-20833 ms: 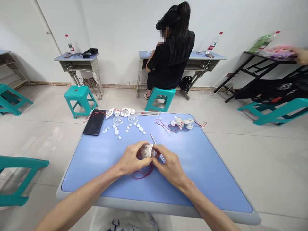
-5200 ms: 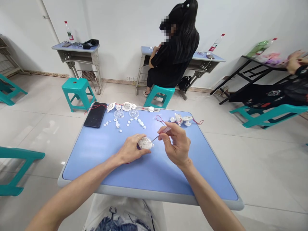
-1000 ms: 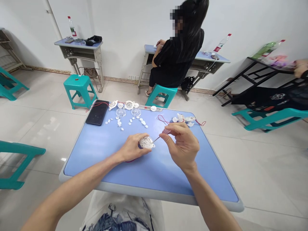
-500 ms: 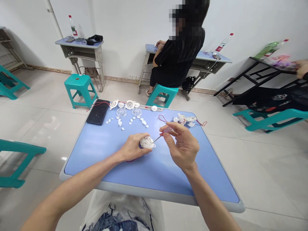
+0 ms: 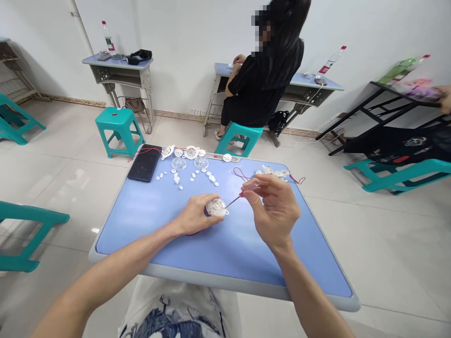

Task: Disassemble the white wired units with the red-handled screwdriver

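Fingers and thumb of my left hand (image 5: 198,214) are wrapped round a round white plastic casing (image 5: 216,207) with a small loop at its edge, held just over the blue desk (image 5: 158,244). In my right hand (image 5: 273,206) is a screwdriver (image 5: 249,186) with a pinkish see-through handle, pinched between thumb and fingers. Its thin metal shaft slants down to the left, the tip at the casing's right side. Beyond the hands lie several small white plastic pieces (image 5: 176,179) and two clear round covers (image 5: 179,163). A red cord shows under my left wrist.
A black phone (image 5: 145,163) lies at the desk's far left corner. White round parts (image 5: 191,152) with red cords line the far edge, and more white parts (image 5: 276,172) sit behind my right hand. A person in black (image 5: 264,84) sits on a teal stool beyond.
My right hand has shifted slightly right, showing more of the screwdriver's shaft, while its tip stays at the casing. My left hand holds the casing as before. The view has moved slightly.
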`<state>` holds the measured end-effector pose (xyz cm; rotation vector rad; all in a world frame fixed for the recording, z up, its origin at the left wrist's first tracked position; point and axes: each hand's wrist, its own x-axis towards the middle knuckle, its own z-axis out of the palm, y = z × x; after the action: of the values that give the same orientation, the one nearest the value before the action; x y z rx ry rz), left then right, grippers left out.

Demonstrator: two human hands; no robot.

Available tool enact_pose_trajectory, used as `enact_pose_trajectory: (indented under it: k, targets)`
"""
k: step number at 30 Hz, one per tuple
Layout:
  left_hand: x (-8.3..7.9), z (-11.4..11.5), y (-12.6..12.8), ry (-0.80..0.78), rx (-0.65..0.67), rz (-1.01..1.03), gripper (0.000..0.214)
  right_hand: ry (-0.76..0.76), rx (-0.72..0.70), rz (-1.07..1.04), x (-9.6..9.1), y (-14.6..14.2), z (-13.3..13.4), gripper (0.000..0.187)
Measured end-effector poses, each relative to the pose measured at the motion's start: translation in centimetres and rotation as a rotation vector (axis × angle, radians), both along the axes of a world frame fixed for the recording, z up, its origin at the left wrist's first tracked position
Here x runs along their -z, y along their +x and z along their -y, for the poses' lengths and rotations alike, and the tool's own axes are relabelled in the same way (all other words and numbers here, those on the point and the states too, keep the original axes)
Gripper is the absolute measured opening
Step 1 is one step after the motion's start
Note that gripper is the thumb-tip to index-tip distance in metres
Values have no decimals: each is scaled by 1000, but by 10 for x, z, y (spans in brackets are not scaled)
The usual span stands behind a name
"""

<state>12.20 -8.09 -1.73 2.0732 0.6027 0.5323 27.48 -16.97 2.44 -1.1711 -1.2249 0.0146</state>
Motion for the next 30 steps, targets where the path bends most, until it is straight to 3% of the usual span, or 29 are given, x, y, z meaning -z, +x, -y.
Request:
enact_pose_trajectory:
  k: [10,17,26,30]
  targets:
    - [0,0,0,14,5,4,53,-28,-73,-16,0,1,1,25]
    - [0,0,0,5,6,7,52,3,41,42,-5,2,-2,14]
    - [0,0,0,7,-2,1,54,-11,22,78,-4,0,3,26]
    - [0,0,0,10,2,11,54,-15,59,144,-3,1,2,22]
